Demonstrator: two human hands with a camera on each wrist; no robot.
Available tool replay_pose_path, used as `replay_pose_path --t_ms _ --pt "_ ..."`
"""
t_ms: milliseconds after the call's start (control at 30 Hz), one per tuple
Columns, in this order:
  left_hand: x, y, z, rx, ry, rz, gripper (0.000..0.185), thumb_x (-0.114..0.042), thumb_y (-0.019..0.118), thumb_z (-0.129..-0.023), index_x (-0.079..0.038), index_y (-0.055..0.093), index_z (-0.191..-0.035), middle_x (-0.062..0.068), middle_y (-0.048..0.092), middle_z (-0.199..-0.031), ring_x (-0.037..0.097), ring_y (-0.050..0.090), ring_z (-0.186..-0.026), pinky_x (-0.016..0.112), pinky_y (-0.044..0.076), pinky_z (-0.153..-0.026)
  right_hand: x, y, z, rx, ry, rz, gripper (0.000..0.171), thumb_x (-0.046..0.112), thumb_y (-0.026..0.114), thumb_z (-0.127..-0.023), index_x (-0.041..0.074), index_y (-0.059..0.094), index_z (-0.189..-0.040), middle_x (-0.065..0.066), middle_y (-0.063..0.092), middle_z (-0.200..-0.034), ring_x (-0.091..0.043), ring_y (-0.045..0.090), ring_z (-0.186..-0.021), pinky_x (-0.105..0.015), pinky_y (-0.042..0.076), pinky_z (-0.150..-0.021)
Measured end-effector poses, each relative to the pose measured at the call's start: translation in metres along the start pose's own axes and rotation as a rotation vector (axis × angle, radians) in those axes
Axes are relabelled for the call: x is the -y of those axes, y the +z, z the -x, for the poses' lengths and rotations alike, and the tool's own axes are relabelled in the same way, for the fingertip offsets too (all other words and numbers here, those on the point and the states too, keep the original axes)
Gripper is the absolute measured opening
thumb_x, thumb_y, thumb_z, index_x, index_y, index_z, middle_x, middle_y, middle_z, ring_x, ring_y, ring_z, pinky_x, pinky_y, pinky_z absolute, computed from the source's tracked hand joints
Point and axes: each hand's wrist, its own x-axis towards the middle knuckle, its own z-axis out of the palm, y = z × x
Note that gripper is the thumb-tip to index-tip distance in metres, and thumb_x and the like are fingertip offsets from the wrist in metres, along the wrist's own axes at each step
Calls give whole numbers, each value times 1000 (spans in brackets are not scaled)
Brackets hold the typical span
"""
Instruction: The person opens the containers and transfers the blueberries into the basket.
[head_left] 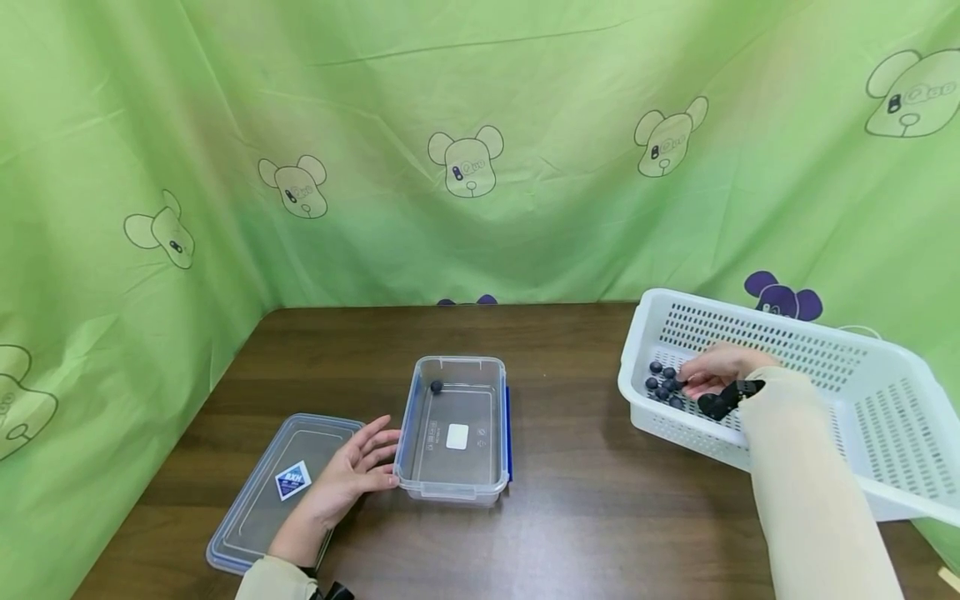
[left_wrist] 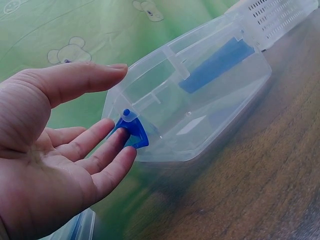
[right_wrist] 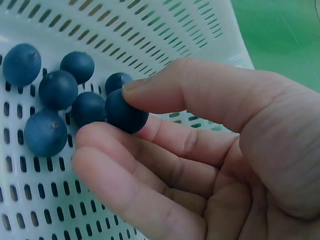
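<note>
While the right hand [right_wrist: 200, 155] reaches into the basket [head_left: 885, 392] at three o'clock, its thumb and fingers pinch one berry [right_wrist: 125, 111] just beside the other berries [right_wrist: 55, 95] on the slotted floor. At six o'clock the left hand [head_left: 352, 475] lies relaxed, fingers straight against the box [head_left: 457, 467], over the lid [head_left: 255, 508]. One berry sits in the box's far corner [head_left: 437, 386].

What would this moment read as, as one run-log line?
right hand: pinches blueberry in white basket | left hand: open against clear container | one berry inside | lid on table
</note>
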Motion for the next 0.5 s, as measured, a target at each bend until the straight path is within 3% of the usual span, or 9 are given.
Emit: replay_pose_path --t_ms 100,333,500 --pt "1 0 0 4 3 3 97 7 76 -80 12 11 -153 25 42 -141 10 57 -116 27 49 -97 -1 -1 1 -18 6 64 6 3 63 -87 2 68 -86 -8 71 -75 -13 70 -68 -24 57 -69" --pt "2 -1 -1 17 18 12 99 7 76 -80 12 10 -152 16 47 -138 10 58 -116 27 49 -95 2 -5 2 35 -15 263 12 10 63 -90 0 69 -93 -8 73 -81 -13 70 -75 -26 56 -75" --pt "1 -1 0 12 8 4 98 7 76 -80 12 11 -153 22 44 -141 10 57 -116 27 49 -96 0 -4 2 44 -11 243 11 10 62 -92 1 67 -93 -8 73 -83 -13 70 -76 -25 55 -74"
